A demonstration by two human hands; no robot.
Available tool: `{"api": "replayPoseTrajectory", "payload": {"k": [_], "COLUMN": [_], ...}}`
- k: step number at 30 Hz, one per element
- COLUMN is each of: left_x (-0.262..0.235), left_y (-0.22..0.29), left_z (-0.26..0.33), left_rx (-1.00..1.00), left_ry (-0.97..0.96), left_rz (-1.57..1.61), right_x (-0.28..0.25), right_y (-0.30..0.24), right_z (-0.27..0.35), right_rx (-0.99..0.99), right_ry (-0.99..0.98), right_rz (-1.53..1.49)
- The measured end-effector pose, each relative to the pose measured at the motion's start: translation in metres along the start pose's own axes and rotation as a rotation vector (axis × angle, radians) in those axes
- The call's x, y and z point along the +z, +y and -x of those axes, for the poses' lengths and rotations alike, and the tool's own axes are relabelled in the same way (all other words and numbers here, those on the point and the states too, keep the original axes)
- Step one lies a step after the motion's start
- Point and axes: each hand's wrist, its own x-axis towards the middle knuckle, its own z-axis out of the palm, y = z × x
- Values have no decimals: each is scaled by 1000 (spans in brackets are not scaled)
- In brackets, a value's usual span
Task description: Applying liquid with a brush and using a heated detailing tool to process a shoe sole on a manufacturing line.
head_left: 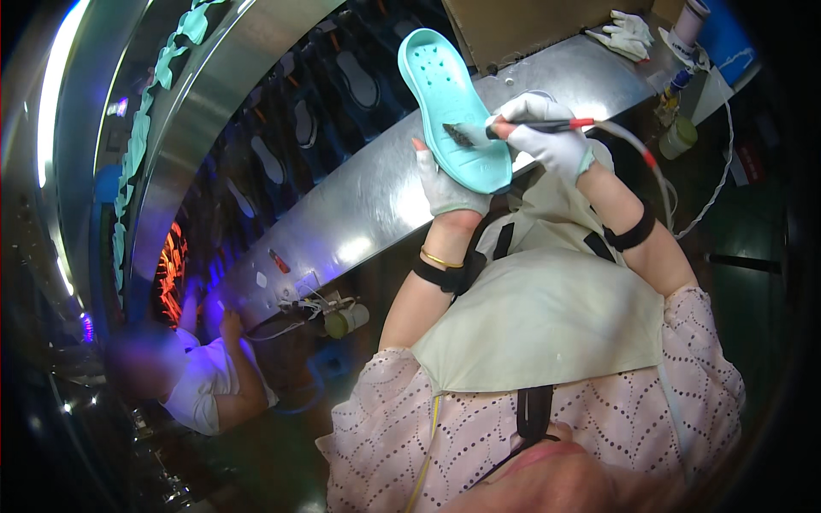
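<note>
Tilting up over the metal bench (359, 214), a turquoise shoe sole (445, 90) is showing its rimmed inner face, small holes clustering at the far end. The gloved left hand (449, 186) is gripping the near end, most fingers hiding behind it. The gloved right hand (549, 141) is grasping a brush (463, 135), partly covering its handle; whether the bristles are touching the sole, I cannot tell.

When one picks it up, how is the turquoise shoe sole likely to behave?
The sole seems fairly stiff: its far end juts past the left hand without visible sag. It is probably light, looking like moulded foam.
</note>
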Motion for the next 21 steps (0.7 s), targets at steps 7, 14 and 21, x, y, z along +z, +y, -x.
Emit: {"api": "replayPoseTrajectory", "payload": {"k": [7,14,21], "left_x": [8,5,7], "left_y": [14,24,33], "left_z": [-7,-19,-26], "left_rx": [-43,-182,-208], "left_ry": [-162,-202,-201], "left_rz": [50,150,28], "right_x": [14,12,16], "right_y": [-2,-9,-10], "right_z": [23,28,29], "right_rx": [-16,-298,-207], "right_ry": [-63,-150,-59], "right_rz": [7,326,176]}}
